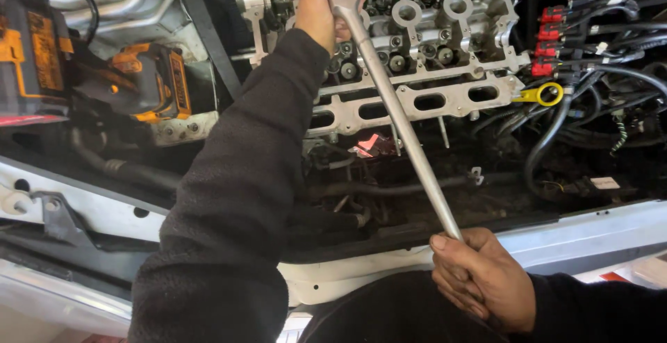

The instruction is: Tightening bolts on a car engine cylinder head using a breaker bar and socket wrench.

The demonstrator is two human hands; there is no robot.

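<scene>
Over the exposed cylinder head in the engine bay, one long silver breaker bar slants from its top edge down toward the white car body. The left hand is wrapped around the bar's head end, pressing it onto the cylinder head. The right hand is clenched on the handle end, below the cylinder head. Left of the cylinder head lie two yellow-and-black power tools. To its right are one yellow dipstick ring and four red connectors.

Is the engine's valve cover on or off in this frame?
Off. The cylinder head lies bare, bolts and round openings exposed, while the left hand steadies the long ratchet handle there.
</scene>
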